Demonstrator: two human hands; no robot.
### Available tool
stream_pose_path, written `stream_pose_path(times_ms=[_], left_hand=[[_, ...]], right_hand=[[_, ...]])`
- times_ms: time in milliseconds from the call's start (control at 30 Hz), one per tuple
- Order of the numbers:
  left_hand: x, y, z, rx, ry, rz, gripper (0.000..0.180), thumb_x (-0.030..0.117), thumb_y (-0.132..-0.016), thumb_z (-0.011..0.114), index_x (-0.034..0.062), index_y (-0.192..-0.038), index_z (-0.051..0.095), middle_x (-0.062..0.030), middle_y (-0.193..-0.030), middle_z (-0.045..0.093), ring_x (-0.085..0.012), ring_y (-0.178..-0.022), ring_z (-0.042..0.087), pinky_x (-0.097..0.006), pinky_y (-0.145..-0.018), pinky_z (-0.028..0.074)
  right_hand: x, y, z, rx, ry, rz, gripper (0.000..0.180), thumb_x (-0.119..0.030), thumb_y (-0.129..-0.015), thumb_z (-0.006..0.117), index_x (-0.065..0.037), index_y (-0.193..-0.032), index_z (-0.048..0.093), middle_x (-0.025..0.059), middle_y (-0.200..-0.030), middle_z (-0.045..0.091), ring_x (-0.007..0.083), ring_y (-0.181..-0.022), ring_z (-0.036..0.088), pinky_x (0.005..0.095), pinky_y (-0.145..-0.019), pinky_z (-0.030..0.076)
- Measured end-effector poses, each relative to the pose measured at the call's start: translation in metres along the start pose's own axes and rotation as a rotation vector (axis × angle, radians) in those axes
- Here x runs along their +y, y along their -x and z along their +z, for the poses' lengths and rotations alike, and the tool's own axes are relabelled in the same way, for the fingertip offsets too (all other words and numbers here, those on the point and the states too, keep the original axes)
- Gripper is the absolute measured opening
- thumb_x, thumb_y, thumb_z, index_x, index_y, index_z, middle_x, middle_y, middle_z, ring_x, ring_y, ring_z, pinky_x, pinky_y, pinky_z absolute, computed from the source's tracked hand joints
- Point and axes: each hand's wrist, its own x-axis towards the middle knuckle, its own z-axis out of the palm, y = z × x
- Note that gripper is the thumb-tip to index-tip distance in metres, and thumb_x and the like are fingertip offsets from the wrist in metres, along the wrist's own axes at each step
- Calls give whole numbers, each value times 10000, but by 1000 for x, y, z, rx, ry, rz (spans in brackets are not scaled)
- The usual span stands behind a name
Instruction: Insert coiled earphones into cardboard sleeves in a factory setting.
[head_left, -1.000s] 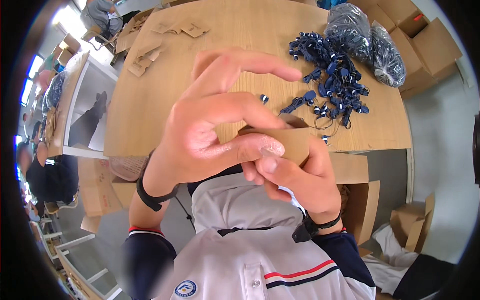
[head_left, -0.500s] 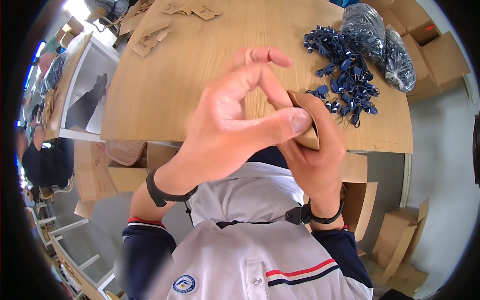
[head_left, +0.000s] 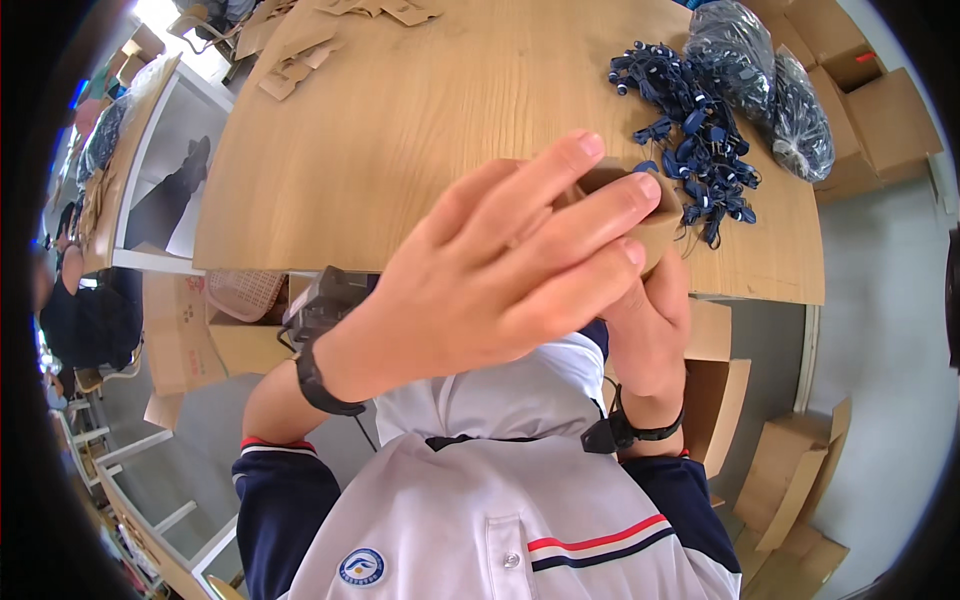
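Observation:
A small brown cardboard box [head_left: 657, 236] with an open top is held over the table's near edge. My right hand [head_left: 650, 325] grips it from below, its fingers mostly hidden behind the box and my other hand. Across the box's mouth lies my left hand [head_left: 500, 262], fingers stretched out and slightly apart, the tips at the rim. Its thumb is out of sight. Just beyond the box, a pile of bundled navy-blue cords with small dark blue and white ends [head_left: 700, 150] lies on the table.
On the wooden table [head_left: 440, 120], flat cardboard pieces [head_left: 300, 65] lie at the far left. Two clear plastic bags [head_left: 735, 60] of dark items sit at the far right. Open cartons [head_left: 790, 465] stand on the floor at right. A pink basket [head_left: 245, 297] rests in a carton below the table at left.
My left hand has turned from a curled pose to fingers stretched over the box. The box has tilted so its open mouth shows, and it has moved slightly right and farther away.

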Motion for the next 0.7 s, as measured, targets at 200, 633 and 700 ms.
stream_pose_path(times_ms=[200, 633, 700], left_hand=[[0, 1, 8, 161, -265, 135, 375, 162, -771, 680, 131, -1055, 436, -86, -1226, 596, -276, -1151, 561, -368, -903, 438], [-7, 13, -19, -124, 328, 94, 374, 62, -941, 495, -74, -1272, 388, -275, -1465, 360, -386, -1338, 412, -425, -1080, 397], [-11, 15, -24, -251, 483, -13, 537, 87, -899, 566, -37, -1371, 345, -211, -1453, 415, -357, -1308, 447, -386, -1030, 437]], right_hand=[[18, 9, 9, 190, -115, -48, 451, -95, -977, 464, -6, -1395, 319, 120, -1336, 463, 197, -1214, 485, 339, -1014, 399], [-21, 23, -23, 75, 389, 128, 445, -166, -994, 494, -19, -1406, 412, 118, -1112, 618, 182, -919, 632, 290, -754, 528], [-30, 15, -6, 190, 457, 192, 164, -106, -965, 580, 41, -1037, 576, 97, -698, 601, 118, -524, 512, 235, -465, 390]])
